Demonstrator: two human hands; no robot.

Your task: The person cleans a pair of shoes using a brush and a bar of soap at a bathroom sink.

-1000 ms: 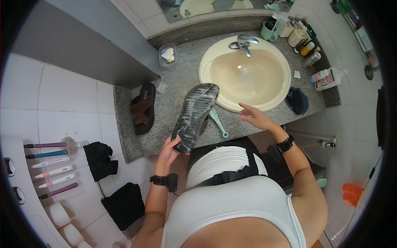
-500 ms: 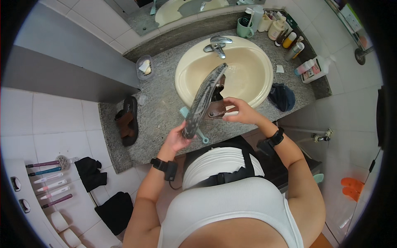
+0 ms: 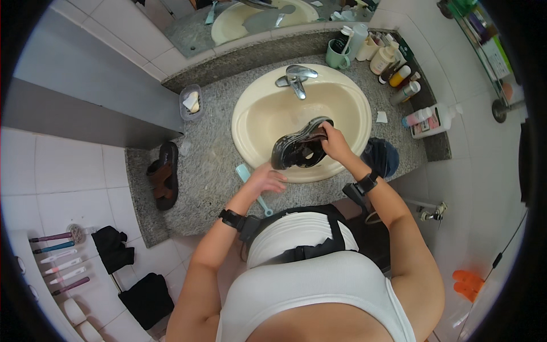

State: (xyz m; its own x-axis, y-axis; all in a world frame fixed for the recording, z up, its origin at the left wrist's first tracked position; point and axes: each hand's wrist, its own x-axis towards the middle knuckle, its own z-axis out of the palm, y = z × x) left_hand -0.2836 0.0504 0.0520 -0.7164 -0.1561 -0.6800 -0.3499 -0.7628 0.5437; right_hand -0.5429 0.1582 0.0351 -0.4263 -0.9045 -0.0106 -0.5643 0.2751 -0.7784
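A sandal [image 3: 297, 153] held low over the cream sink [image 3: 246, 117].
White tiles [image 3: 65, 162] at left; then, along the grey counter [image 3: 213, 145], another sandal [image 3: 164, 178], a soap dish [image 3: 190, 115] at the far side, a brush [image 3: 243, 171] near the front, the sink, and a dark cloth [image 3: 380, 158]. The left hand [image 3: 265, 179], loosely open, is over the brush, beside the held sandal's near end, contact unclear; the right hand [image 3: 336, 143] is closed on its right end.
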